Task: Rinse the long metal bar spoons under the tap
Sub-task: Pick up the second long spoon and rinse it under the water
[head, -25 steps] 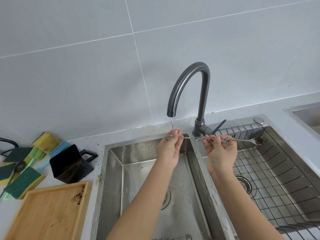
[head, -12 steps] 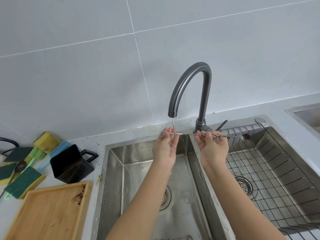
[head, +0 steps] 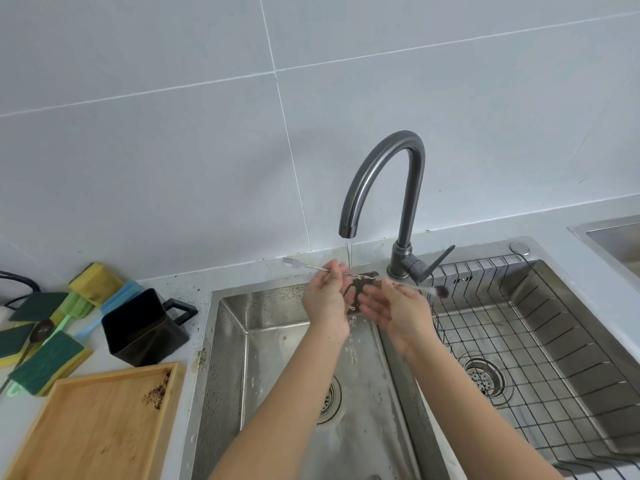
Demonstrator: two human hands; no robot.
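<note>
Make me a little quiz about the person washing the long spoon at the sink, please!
1. True or false: water is running from the dark curved metal tap.
2. Which end of the long thin metal bar spoon points toward the wire rack basin: A the fork end, B the dirty bowl end?
3. Fill in: the black plastic jug stands behind the ___ tray.

Key
1. True; a thin stream falls onto the spoon between the left hand and the right hand.
2. B.
3. Wooden.
</note>
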